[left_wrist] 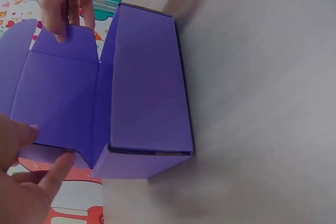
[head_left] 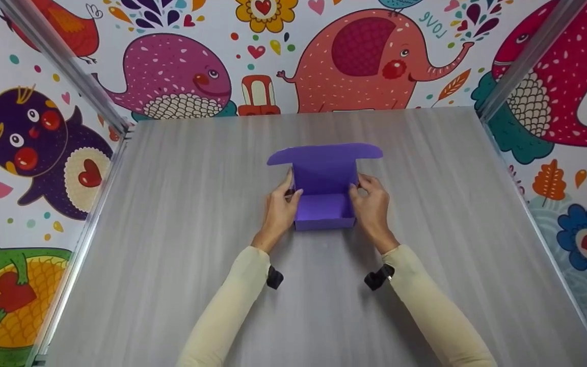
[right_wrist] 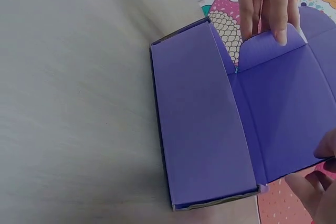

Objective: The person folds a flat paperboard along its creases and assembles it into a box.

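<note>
Here, purple box between both hands, side flaps pinched.

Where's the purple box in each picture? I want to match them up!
Head: the purple box is a little right of the middle, lid up, between the left hand and right hand.
Left wrist: the box is mostly in the left half, its lid reaching the left edge.
Right wrist: the box is mostly in the right half, its lid reaching the right edge.
Shared landmark: the grey table under it.
</note>
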`<state>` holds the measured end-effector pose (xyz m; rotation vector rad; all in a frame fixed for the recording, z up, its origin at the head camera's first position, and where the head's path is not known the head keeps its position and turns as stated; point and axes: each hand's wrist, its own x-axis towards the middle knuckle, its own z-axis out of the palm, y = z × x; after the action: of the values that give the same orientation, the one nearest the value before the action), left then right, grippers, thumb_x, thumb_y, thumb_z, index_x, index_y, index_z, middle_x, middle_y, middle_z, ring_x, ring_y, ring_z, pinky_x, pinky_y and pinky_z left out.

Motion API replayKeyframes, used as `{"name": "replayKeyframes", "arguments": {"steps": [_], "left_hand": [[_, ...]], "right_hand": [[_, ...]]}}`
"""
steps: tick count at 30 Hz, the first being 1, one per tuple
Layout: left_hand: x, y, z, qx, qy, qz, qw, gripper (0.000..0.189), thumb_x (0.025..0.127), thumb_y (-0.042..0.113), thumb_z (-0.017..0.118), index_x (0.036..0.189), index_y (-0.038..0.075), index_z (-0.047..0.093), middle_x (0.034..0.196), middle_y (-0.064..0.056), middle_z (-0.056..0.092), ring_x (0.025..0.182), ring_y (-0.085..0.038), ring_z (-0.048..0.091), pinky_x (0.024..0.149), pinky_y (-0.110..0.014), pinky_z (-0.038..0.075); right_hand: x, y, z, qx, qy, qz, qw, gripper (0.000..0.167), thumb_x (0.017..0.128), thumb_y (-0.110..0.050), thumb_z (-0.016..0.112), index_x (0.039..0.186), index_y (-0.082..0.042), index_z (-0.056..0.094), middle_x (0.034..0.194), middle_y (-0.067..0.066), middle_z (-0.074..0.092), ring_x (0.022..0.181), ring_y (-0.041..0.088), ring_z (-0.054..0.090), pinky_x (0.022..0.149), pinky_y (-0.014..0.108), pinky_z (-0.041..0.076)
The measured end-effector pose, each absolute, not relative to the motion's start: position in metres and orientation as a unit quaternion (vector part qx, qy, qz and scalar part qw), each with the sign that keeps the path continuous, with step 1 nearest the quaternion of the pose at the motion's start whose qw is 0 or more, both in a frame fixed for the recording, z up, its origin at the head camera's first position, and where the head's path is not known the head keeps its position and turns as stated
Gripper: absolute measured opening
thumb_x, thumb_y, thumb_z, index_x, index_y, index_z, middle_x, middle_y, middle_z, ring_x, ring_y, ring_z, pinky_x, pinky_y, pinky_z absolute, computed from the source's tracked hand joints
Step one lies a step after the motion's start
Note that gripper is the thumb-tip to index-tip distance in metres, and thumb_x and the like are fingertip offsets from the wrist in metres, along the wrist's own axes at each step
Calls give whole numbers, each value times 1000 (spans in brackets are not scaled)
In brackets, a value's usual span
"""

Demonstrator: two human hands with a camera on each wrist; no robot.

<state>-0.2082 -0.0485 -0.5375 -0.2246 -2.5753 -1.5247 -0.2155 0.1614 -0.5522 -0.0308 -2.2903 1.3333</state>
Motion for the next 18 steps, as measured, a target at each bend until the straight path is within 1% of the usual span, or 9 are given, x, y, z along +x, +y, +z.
{"name": "replayKeyframes", "arguments": {"steps": [4, 7, 9, 11, 12, 14, 16, 18], "left_hand": [[-208, -51, -539, -99, -858, -501, 48, 63, 99, 5, 59, 155, 1, 29, 160, -17, 35, 138, -30, 51, 107, -39, 50], [-209, -53, -540, -115, -856, -504, 31, 67, 99, 4, 58, 157, 2, 24, 162, -16, 31, 141, -31, 47, 111, -41, 47], [-209, -55, -540, -120, -852, -509, 22, 69, 99, 5, 59, 158, 4, 23, 162, -15, 30, 139, -31, 50, 110, -42, 47], [-209, -58, -541, -120, -848, -517, 13, 70, 99, 5, 60, 158, 5, 23, 162, -13, 30, 137, -32, 52, 110, -43, 48], [-209, -59, -541, -121, -845, -521, 8, 69, 99, 5, 59, 158, 6, 23, 162, -13, 30, 136, -33, 53, 110, -43, 48], [-210, -62, -542, -127, -840, -528, -1, 69, 98, 5, 59, 158, 6, 24, 163, -12, 30, 137, -33, 52, 111, -43, 47], [-210, -64, -543, -133, -834, -536, -12, 69, 99, 4, 58, 158, 6, 24, 163, -11, 29, 139, -34, 50, 112, -43, 46], [-210, -67, -544, -137, -827, -545, -26, 68, 99, 6, 57, 158, 7, 23, 164, -10, 28, 140, -33, 48, 112, -43, 46]], "right_hand": [[-212, 163, -554, -8, -843, 490, 222, 39, 84, 3, 68, 123, 2, 70, 114, 22, 71, 97, 33, 68, 85, 50, 56], [-210, 164, -555, -1, -845, 494, 203, 43, 85, 1, 67, 128, -1, 67, 117, 21, 70, 100, 32, 67, 84, 52, 57], [-209, 166, -555, 4, -843, 504, 188, 45, 86, 0, 66, 131, -4, 66, 119, 19, 69, 101, 30, 67, 82, 45, 59], [-208, 168, -555, 9, -838, 518, 172, 48, 86, 1, 64, 133, -6, 64, 122, 17, 69, 105, 30, 66, 80, 32, 60], [-208, 170, -555, 12, -833, 529, 161, 49, 87, 2, 62, 135, -6, 63, 124, 17, 68, 107, 31, 66, 78, 25, 59], [-207, 173, -556, 16, -826, 547, 140, 51, 87, 4, 59, 137, -7, 61, 128, 15, 66, 110, 30, 64, 75, 13, 53], [-206, 177, -556, 22, -818, 562, 119, 53, 88, 5, 57, 140, -6, 58, 131, 15, 64, 115, 31, 62, 73, 9, 48], [-206, 180, -556, 27, -812, 574, 101, 54, 89, 5, 56, 142, -5, 56, 135, 16, 62, 118, 31, 60, 74, 9, 47]]}}
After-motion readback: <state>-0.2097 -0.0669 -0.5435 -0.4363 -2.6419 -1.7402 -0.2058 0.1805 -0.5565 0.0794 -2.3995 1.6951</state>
